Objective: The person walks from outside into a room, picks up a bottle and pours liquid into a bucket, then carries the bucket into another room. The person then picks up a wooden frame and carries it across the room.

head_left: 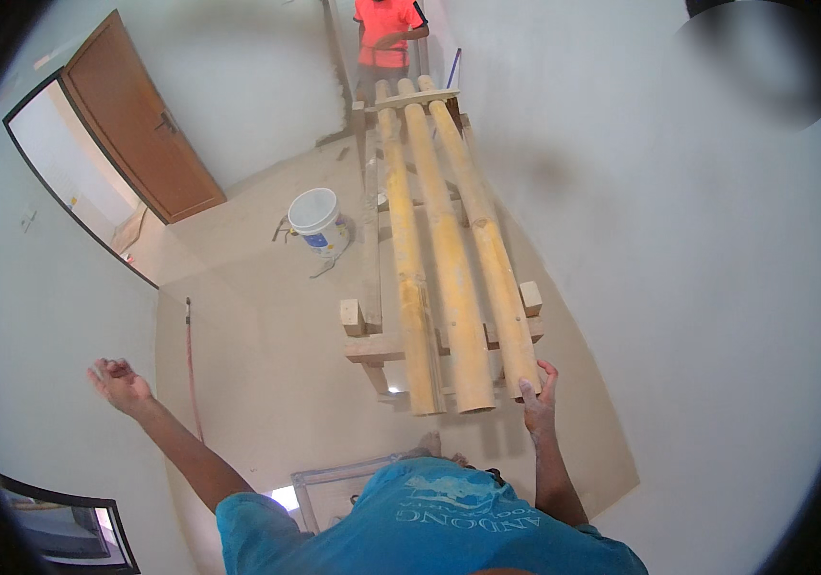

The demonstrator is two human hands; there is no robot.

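Observation:
Three thick yellow bamboo poles lie side by side, running away from me on a wooden trestle frame (372,347). My right hand (542,407) grips the near end of the right bamboo pole (498,278), thumb on top and fingers along its outer side. The middle bamboo pole (450,259) and the left bamboo pole (408,249) lie next to it, their near ends jutting past the frame's crossbar. Out to the left, my left hand (123,388) is raised near the wall with nothing in it, its fingers apart and loosely bent.
Beyond the poles' far end stands a person in an orange-red shirt (389,29). A white bucket (316,213) stands on the floor left of the frame. A thin long-handled tool (192,364) leans near the left wall. A brown door (142,120) stands open at the far left.

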